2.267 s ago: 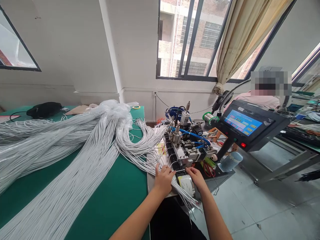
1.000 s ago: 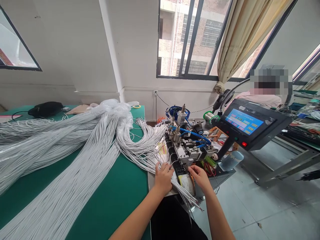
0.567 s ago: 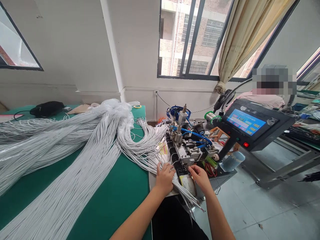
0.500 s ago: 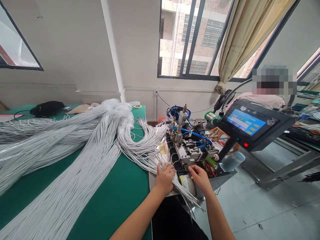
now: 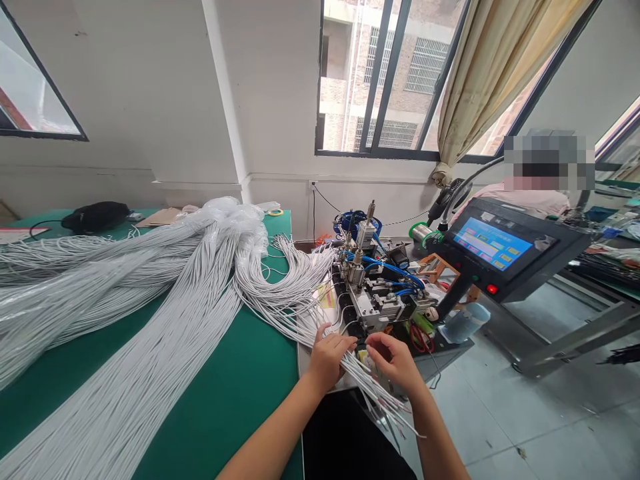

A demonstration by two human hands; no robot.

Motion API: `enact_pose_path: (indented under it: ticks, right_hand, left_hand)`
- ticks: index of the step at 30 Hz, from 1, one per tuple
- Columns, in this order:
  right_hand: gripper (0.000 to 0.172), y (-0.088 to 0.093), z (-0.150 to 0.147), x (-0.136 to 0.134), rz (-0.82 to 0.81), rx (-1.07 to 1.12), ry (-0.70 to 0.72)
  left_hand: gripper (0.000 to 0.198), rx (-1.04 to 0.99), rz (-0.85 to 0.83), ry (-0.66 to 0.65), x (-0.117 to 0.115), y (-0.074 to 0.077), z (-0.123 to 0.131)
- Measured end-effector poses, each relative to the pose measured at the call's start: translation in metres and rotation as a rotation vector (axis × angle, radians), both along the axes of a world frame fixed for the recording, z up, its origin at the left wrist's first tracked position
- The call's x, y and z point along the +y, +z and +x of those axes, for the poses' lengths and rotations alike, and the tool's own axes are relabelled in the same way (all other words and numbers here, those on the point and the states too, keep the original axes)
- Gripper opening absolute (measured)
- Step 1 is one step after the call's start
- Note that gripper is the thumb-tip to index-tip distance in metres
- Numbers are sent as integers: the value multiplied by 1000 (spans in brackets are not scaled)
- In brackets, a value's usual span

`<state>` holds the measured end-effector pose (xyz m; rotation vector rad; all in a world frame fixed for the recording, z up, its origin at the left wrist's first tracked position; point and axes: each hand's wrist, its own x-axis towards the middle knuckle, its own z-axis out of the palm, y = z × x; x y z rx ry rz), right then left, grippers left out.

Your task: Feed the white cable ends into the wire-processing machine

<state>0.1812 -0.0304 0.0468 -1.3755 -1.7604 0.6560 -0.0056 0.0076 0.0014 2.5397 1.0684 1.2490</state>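
Right hand [image 5: 397, 365] leftward, tub [image 5: 465, 324] contents unclear.

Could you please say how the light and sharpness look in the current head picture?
Head view: the window is bright, washed pale in parts; the plastic carries glare; the screen glows, its text too small to read; fine detail by the right hand is unclear.

Count 1 left hand [image 5: 327, 359] plus 1 right hand [image 5: 397, 363], making 2, and too many white cables [image 5: 150, 363] to number. Add 1 benchtop pneumatic machine [image 5: 367, 308], 1 touchscreen [image 5: 493, 243], 1 lit red button [image 5: 493, 289], 1 green-ended wire spool [image 5: 424, 233] and 1 plastic tub [image 5: 466, 324]. Tally 1 black bag [image 5: 96, 217], 1 tape roll [image 5: 275, 213], 1 tied-back curtain [image 5: 480, 87], 1 wall socket [image 5: 313, 185] and 1 co-worker [image 5: 535, 199].
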Motion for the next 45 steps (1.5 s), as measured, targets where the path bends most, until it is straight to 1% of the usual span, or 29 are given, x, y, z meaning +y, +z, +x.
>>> enact_pose_path:
  ticks: [4, 7, 12, 15, 18, 22, 26, 30, 33, 36, 39, 45]
  right_hand:
    - [29, 9, -10, -9, -19, -34, 152]
    - [34, 12, -15, -12, -34, -62, 258]
    - [38, 7, -16, -11, -3, -120, 319]
    - [34, 3, -15, -9, 21, -76, 326]
    - [27, 2, -11, -7, 43, 21, 278]
    - [22, 1, -2, -6, 46, 129, 86]
    - [27, -5, 9, -5, -7, 220, -115]
    - [35, -17, 12, -3, -70, 344, -219]
    - [40, -27, 10, 0, -80, 429, -304]
    - [42, -32, 8, 2, -70, 449, -333]
    - [42, -31, 8, 3, -58, 407, -322]
    - [36, -28, 8, 3, -37, 367, -284]
  left_hand:
    - [26, -45, -24, -23, 1, -2, -1]
    - [27, -48, -58, -20, 1, -3, -2]
    - [19, -32, -139, 38, -1, 3, -3]
    - [21, -39, -142, 33, -2, 4, -3]
    - [27, -30, -105, 10, -1, 2, -4]
    - [37, 25, -33, -17, -2, 3, -4]
    - [39, 71, 33, -20, -3, 4, -3]
    - [38, 95, 62, -9, -4, 2, -2]
    - [36, 134, 62, 0, -3, 1, -2]
    - [32, 167, 79, -13, -3, 2, -1]
    - [29, 176, 92, -18, -1, 0, -1]
    - [27, 209, 89, -23, 2, -5, 2]
